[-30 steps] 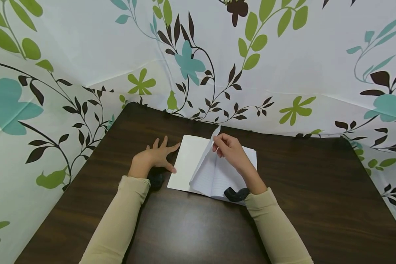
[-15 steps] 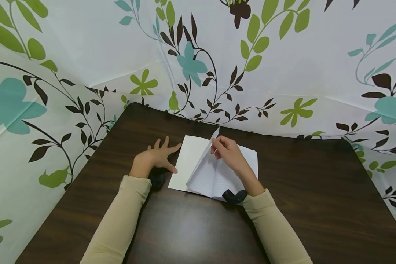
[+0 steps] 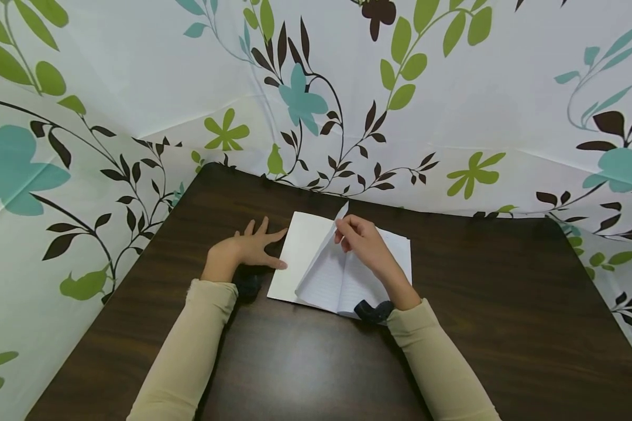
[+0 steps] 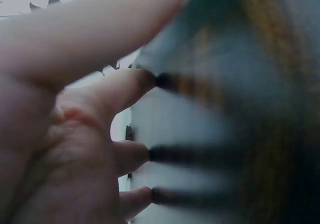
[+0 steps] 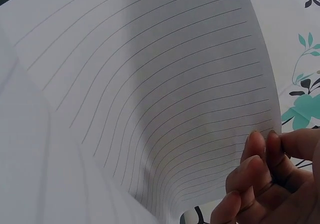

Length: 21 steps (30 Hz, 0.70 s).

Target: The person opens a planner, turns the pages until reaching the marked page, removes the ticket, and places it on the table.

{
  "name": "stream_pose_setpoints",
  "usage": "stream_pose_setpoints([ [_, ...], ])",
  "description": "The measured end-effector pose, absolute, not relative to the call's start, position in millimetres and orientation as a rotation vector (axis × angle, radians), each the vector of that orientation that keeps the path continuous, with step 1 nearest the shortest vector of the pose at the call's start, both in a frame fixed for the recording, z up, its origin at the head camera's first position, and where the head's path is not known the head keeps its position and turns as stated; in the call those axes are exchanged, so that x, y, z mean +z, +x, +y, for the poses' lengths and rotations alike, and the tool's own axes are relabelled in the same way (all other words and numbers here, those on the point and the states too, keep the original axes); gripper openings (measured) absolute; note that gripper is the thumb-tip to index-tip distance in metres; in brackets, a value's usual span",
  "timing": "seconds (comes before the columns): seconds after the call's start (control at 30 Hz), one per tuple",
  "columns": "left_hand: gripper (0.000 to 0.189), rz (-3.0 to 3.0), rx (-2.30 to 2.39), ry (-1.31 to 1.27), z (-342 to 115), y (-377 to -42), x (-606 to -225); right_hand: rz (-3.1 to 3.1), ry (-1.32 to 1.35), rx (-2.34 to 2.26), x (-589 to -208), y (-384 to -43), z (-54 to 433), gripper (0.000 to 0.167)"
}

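Observation:
An open notebook (image 3: 376,280) with lined pages lies on the dark table. My right hand (image 3: 362,238) pinches the edge of a raised page (image 3: 320,273) between thumb and fingertips, and the page leans to the left. In the right wrist view that lined page (image 5: 200,79) curves up from the spine to the right hand (image 5: 270,184). On the notebook's left side a blank cream sheet or inside cover (image 3: 299,240) lies flat. My left hand (image 3: 246,248) is spread at its left edge, the thumb reaching onto it. Up close, the left hand's fingertips (image 4: 142,79) press on the tabletop.
The dark wood table (image 3: 505,304) extends to both sides of the notebook. A white cloth (image 3: 347,158) with printed leaves and flowers hangs behind the table and along its sides. Black wrist devices (image 3: 374,311) sit at both cuffs.
The raised page has tipped slightly further left along with my right hand. The thumb of my left hand has shifted a little further onto the cream sheet.

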State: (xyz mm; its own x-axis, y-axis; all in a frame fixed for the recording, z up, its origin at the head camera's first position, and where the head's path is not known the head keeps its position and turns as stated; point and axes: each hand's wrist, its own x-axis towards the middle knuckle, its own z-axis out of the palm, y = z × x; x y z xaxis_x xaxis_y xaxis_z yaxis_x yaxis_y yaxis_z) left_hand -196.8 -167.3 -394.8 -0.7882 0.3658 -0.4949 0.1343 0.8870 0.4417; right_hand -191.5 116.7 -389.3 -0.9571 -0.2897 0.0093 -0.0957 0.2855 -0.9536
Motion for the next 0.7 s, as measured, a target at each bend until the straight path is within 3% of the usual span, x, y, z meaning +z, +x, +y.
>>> stream_pose_setpoints([
  [0.17,0.094,2.441,0.554,0.384,-169,-197,-391,2.380,-0.372,-1.754,-389,-192,117,0.031],
  [0.7,0.102,2.318,0.833,0.388,-163,-192,-377,2.398,-0.442,-1.655,-390,-190,113,0.032],
])
